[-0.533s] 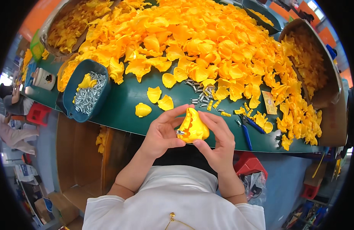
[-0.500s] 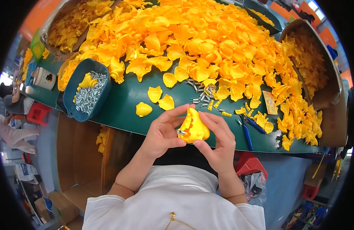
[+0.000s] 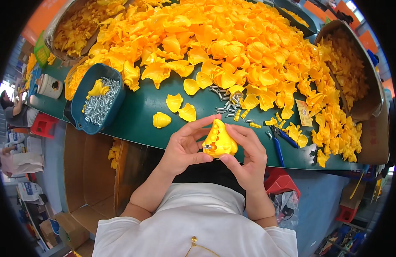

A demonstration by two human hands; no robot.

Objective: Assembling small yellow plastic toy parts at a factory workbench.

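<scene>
Between my two hands is a yellow plastic shell part (image 3: 221,141), held just over the table's near edge. A small silver metal piece (image 3: 207,146) sits at its left side, by a row of scalloped openings. My left hand (image 3: 187,145) grips the part from the left, thumb below and fingers at its top. My right hand (image 3: 248,150) closes on its right side with thumb and fingers. Just beyond my hands lie several loose yellow shell pieces (image 3: 174,102) and a scatter of silver metal pieces (image 3: 226,100).
A large heap of yellow shells (image 3: 232,38) covers the far part of the green table (image 3: 138,115). At left stands a blue bin (image 3: 80,115) of metal pieces. Blue-handled pliers (image 3: 278,150) lie at right near a paper card (image 3: 304,113). A cardboard box (image 3: 84,171) stands below left.
The yellow part has turned slightly in my hands, and its silver piece now faces more toward me. Both hands keep their hold. At far left, people in the background have shifted.
</scene>
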